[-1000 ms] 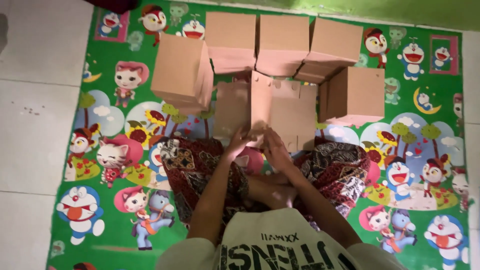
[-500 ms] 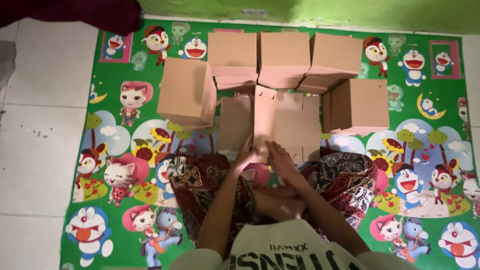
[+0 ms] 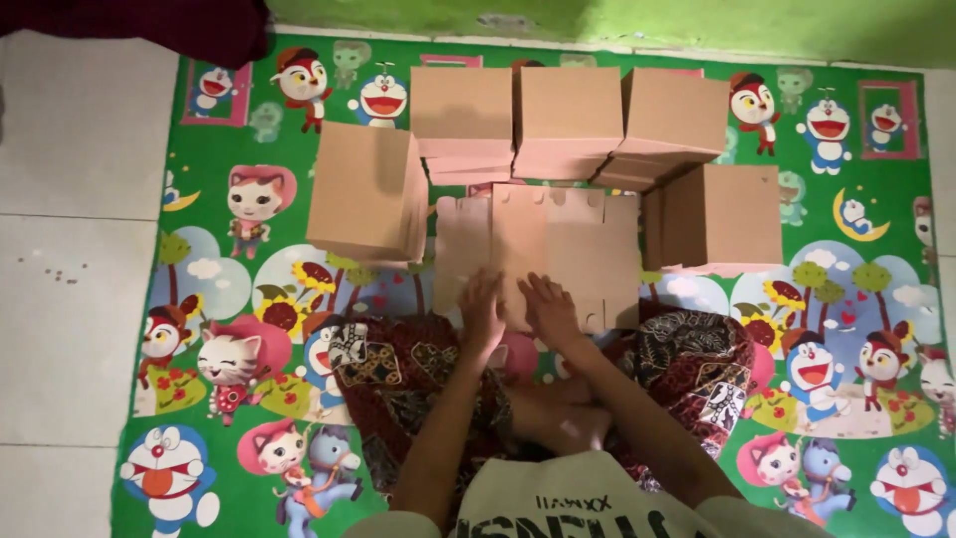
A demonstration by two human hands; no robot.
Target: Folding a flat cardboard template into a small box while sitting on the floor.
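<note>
A flat brown cardboard box blank (image 3: pixel 558 244) with cut tabs lies on the green cartoon mat (image 3: pixel 239 299) in front of me. My left hand (image 3: pixel 482 315) rests palm down on its near edge, fingers spread. Just to the right, my right hand (image 3: pixel 550 311) also presses flat on the near edge of the blank. Both hands touch the cardboard side by side; neither grips it. My crossed legs in patterned cloth (image 3: pixel 398 384) sit just below the blank.
Stacks of folded cardboard surround the blank: one at the left (image 3: pixel 366 191), three along the back (image 3: pixel 568 120), one at the right (image 3: pixel 722 217). White floor tiles (image 3: pixel 70 249) lie left of the mat. A green wall (image 3: pixel 617 20) runs along the top.
The view has shifted so the mat sits a little lower and to the right. My hands have spread slightly apart and lie flatter on the blank's near edge.
</note>
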